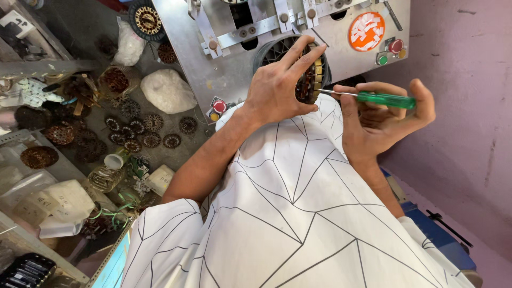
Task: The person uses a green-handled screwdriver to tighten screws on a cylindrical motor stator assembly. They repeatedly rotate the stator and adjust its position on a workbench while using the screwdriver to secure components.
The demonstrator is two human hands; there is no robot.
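Note:
My left hand (277,85) grips a round motor stator (312,80) with copper windings and yellowish slot inserts, held in front of a black ribbed ring (274,50) on a grey metal machine panel (224,74). My right hand (381,120) holds a green-handled screwdriver (385,99) level, its metal tip touching the stator's right edge. A white shirt with black line pattern (288,213) fills the lower middle.
The machine panel carries red buttons (219,105), an orange round sticker (366,31) and a green button (382,60). On the left lie several wound stators (152,140), white bags (168,90), coils and plastic packs (58,200). A pink wall (464,106) stands at right.

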